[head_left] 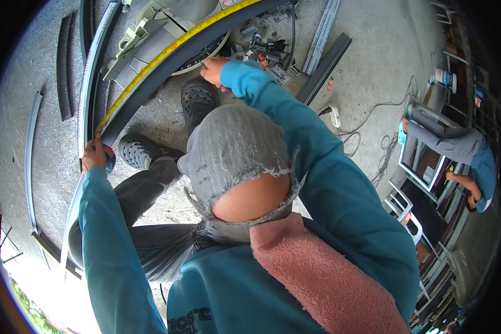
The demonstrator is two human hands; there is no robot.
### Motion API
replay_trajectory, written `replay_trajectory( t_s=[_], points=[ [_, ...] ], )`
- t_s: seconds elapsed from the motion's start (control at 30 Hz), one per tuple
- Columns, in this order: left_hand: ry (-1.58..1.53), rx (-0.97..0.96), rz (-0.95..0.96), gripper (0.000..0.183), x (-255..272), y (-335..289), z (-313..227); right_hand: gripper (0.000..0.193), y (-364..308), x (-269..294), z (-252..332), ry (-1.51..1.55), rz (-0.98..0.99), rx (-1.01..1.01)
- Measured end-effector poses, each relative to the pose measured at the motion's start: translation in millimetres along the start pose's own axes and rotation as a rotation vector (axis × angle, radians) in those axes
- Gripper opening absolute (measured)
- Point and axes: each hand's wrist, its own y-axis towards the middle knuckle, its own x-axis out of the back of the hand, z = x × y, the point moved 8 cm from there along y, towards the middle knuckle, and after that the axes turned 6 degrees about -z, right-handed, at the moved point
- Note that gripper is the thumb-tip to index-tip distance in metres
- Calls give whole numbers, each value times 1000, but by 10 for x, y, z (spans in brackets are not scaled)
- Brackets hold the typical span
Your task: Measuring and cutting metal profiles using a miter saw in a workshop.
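Note:
A yellow tape measure (170, 50) is drawn out along a long dark grey metal profile (156, 78), which runs from beside my left hand up to the right. My left hand (94, 156) is closed at the lower end of the tape, gripping its red and black case (109, 158). Beyond my bent knee, my right hand (214, 72) is near the lower edge of the round machine base (220, 47). Its fingers are curled, and what they hold, if anything, is hidden. Part of a pale machine (145, 47) sits behind the tape.
Metal offcuts (267, 53) lie heaped beyond my right hand. Long profiles (324, 69) rest on the concrete at right, and more strips (65, 67) at left. A loose cable (381, 156) curls across the floor. Another person (467, 150) is beside white frames (423, 167) at far right.

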Motion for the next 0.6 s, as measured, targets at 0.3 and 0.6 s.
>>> replay_trajectory(
  t_s=[0.3,0.6],
  points=[
    [7,-20,-54,64,-10,7,-93,38,1,192,67,191,-663,567],
    [25,-132,-22,57,61,-50,-195,49,53,-247,-411,243,-581,416]
  ],
)
